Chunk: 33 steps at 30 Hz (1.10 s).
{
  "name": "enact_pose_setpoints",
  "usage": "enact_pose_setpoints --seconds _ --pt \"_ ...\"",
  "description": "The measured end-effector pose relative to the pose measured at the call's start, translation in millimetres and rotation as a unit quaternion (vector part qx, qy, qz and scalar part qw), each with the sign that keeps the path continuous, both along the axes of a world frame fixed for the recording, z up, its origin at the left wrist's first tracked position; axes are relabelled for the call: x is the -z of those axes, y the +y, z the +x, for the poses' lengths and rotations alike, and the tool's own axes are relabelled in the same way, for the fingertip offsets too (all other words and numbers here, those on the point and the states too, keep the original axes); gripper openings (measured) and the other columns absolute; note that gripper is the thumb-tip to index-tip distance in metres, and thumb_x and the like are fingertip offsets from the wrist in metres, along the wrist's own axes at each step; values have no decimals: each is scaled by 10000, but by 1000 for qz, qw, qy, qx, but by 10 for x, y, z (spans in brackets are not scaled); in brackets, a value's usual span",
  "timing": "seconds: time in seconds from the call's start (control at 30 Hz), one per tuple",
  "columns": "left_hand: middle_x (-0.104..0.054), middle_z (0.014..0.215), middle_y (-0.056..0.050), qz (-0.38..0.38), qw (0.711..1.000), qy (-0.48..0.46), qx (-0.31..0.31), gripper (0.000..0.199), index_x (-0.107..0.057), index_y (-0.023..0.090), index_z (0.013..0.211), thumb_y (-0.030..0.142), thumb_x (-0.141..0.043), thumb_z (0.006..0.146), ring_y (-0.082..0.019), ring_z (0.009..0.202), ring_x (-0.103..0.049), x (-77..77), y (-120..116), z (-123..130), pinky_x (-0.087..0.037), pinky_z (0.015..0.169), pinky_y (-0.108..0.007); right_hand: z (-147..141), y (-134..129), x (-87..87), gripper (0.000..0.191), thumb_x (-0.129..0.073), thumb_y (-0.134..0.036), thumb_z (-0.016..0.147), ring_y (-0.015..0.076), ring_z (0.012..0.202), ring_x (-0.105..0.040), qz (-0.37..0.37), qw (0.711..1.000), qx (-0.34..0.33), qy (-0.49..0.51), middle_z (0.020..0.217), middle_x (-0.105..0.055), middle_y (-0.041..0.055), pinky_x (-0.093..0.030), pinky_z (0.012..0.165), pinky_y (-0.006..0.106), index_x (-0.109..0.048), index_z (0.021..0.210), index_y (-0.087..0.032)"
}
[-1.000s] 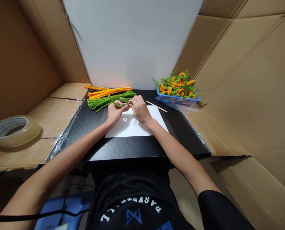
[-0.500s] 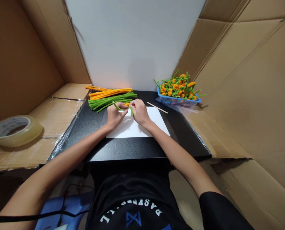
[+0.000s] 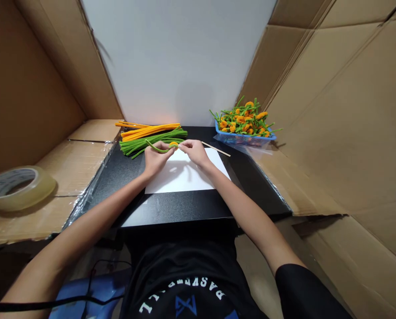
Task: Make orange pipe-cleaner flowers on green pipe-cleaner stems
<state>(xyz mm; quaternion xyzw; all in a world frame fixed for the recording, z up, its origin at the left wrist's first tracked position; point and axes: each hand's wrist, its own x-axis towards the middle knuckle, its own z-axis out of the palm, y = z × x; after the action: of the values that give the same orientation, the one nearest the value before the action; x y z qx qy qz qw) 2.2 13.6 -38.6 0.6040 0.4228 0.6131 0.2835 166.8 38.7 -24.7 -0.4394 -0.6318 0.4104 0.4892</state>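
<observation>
As L (image 3: 155,159) holds stem (image 3: 155,148), R's (image 3: 197,153) adj.

Clear tape roll (image 3: 40,192) lying flat on cardboard ledge (image 3: 64,165), far left. Tall cardboard panels, left (image 3: 28,71) and right (image 3: 344,115). Pale wall (image 3: 184,53) at back. Blue plastic object (image 3: 109,288) lower left, partly hidden, black cable (image 3: 34,305) crossing it.

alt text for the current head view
Left hand holds a green-and-orange fuzzy piece above white paper, right hand at its edge. Behind are green stems and orange stems, left, and a blue basket of similar pieces, right.
</observation>
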Motion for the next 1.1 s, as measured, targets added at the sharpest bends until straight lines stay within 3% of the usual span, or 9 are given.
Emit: enact_pose_setpoints --seconds 0.13,0.3,0.53,0.8,0.97,1.1 --pt "-736 738 -56 -30 998 -48 5 265 -654 170 673 356 -842 681 -195 743 -699 2 52 1 -543 696 -281 -12 19 27 145 -671 -290 765 152 692 -601 66 997 8 -49 723 -703 25 -444 687 279 -705 728 -154" --pt "-732 703 -44 -29 997 -57 31 286 -621 167 673 334 -852 647 -192 705 -710 19 89 5 -548 665 -276 -10 -2 6 135 -682 -283 758 150 677 -599 58 998 25 -21 727 -700 31 -445 664 271 -698 738 -151" --pt "-736 738 -48 -11 1000 -13 21 235 -677 161 729 337 -828 695 -179 710 -706 52 83 -10 -545 650 -262 3 13 12 136 -721 -284 725 141 631 -578 45 999 16 -18 696 -697 31 -426 618 263 -699 707 -151" --pt "-762 864 -71 -16 997 -24 74 363 -733 156 919 396 -858 678 -198 735 -721 3 50 -18 -594 701 -315 2 -42 -38 86 -687 -236 761 146 669 -589 109 990 33 -85 714 -704 30 -464 681 278 -694 720 -161" --pt "-773 939 -97 -31 994 -59 81 376 -744 152 877 382 -892 619 -247 870 -739 -1 93 -21 -611 790 -356 -5 -30 -32 128 -675 -297 785 147 708 -612 13 1000 15 -3 741 -695 23 -476 623 250 -672 796 -170" --pt "-770 910 -85 -60 986 -106 116 416 -731 152 881 363 -918 576 -230 806 -743 11 99 -3 -620 782 -372 16 -21 -27 222 -734 -371 758 151 713 -623 -46 997 -35 57 750 -701 31 -470 581 238 -693 841 -170"
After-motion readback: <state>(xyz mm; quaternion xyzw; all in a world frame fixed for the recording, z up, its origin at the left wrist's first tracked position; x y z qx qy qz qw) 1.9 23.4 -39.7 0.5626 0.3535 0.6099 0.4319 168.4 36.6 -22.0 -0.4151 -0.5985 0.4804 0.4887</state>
